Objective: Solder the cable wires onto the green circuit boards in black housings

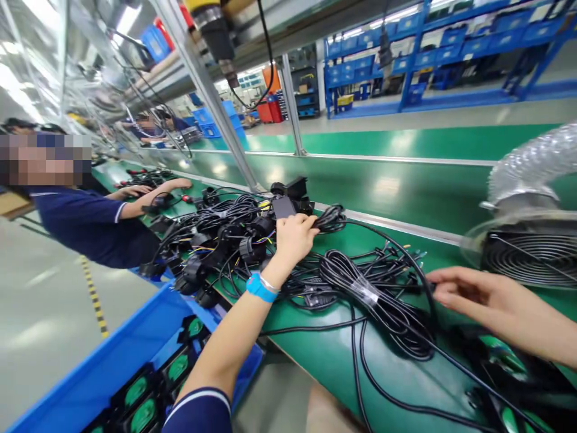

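My left hand [295, 237], wearing a blue wristband, is closed at the near end of a small black cable bundle [332, 219]. Right behind its fingers sits a flat black box [283, 207] on the pile of black parts. From the bundle a thick black cable [396, 240] curves right toward my right hand [487, 304]. That hand's thumb and fingers pinch at the cable, by a small dark piece mostly hidden at the fingertips. Between my hands lies a larger coiled cable [360, 291], tied with a clear band.
Round black housings [193, 273] and tangled cords crowd the green bench [311, 355]. At lower left, a blue bin [112, 334] holds parts with green centres. A fan with a silver duct [525, 162] stands right. A co-worker [90, 216] handles cables; a power tool [216, 36] hangs overhead.
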Available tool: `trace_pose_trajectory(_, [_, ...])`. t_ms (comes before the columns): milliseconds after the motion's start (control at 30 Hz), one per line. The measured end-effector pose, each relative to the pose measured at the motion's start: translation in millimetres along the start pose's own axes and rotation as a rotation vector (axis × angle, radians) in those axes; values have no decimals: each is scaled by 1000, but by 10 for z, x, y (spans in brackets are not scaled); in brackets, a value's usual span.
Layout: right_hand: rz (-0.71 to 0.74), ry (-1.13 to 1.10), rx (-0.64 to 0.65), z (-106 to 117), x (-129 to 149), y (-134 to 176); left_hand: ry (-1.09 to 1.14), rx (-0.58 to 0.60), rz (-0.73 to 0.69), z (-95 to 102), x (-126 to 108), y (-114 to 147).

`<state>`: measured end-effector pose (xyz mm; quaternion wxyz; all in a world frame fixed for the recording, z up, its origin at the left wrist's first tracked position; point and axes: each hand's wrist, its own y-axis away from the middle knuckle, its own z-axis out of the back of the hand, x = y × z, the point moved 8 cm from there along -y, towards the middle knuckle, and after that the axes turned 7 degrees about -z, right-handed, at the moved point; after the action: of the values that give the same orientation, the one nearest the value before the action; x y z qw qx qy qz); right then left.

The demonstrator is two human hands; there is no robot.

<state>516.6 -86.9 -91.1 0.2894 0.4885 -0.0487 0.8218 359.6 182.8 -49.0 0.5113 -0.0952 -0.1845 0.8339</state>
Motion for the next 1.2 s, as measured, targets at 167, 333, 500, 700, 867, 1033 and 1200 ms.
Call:
trace_pose_trajectory(167, [59,278,-106,268,-388,169,55,59,-41,-29,-40,126])
trace_pose_trajectory(333, [104,583,-29,460,-643,477,235,-6,-124,309,-503,225])
trace_pose_trajectory(500, [-95,636,171,449,-768,696,553,158,-399,404,-1474,283])
trace_pose_trajectory(700, [-87,481,212,233,-686,598,599,524,-521,142,-2257,338])
trace_pose_trajectory(867, [-60,455,134,128,-606,504,550,580,-448,16,-2572,389])
trace_pose_trajectory(1033, [45,401,144,221,-572,608,368,601,-544,-144,-2871,467])
trace_pose_trajectory(1200, [685,751,-83,312,-32,757,329,617,-572,-254,-2945,456])
